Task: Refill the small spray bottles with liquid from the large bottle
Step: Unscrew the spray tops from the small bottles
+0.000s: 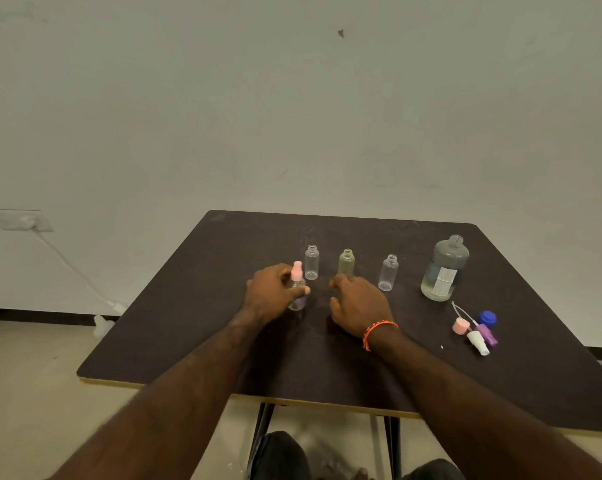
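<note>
My left hand (273, 292) grips a small clear spray bottle with a pink sprayer top (297, 285), which stands on the dark table (195, 306). My right hand (358, 306) hovers just right of it, fingers loosely curled, holding nothing. Behind the hands stand three uncapped small bottles: a clear one (311, 262), a yellowish one (346, 261) and another clear one (388, 273). The large uncapped bottle (444, 268), part full of clear liquid, stands at the right.
Loose tops lie in front of the large bottle: a pink sprayer (461, 324), a blue cap (487, 319), a purple sprayer (487, 334) and a white sprayer (478, 342). A wall socket with a white cable (67, 261) is at the left.
</note>
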{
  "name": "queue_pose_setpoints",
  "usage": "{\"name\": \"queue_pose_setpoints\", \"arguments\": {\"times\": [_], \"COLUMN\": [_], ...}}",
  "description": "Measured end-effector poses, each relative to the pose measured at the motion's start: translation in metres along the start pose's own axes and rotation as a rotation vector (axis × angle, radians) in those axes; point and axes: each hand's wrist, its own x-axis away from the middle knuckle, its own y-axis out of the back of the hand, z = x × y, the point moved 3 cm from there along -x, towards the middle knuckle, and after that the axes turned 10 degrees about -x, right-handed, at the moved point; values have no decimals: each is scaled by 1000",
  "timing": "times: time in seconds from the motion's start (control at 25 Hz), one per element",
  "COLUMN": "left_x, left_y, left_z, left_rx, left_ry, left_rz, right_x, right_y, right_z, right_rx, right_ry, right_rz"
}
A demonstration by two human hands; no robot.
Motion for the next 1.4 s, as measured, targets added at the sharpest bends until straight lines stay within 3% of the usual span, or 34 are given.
{"name": "queue_pose_setpoints", "arguments": {"times": [0.28,0.4,0.6,0.8,1.04,1.28,1.4], "left_x": [34,38,36,32,31,32,31], "left_y": [-43,-55,-53,-58,-63,-62,-64], "left_z": [-69,-83,-78,-75,-71,-74,-72], "left_rx": [189,201,-21,-98,-72,-80,-53], "left_ry": [-132,-153,-164,-158,-148,-106,-106], "left_rz": [73,99,77,97,81,84,84], "right_x": [30,34,30,22,14,21,22], "right_y": [57,79,86,77,79,72,70], "right_z": [-17,-18,-18,-1,10,5,7], "right_rx": [-265,-170,147,132,47,190,38], "right_ry": [-93,-58,-4,-28,-27,-43,14], "right_rz": [-38,-34,55,39,280,72,170]}}
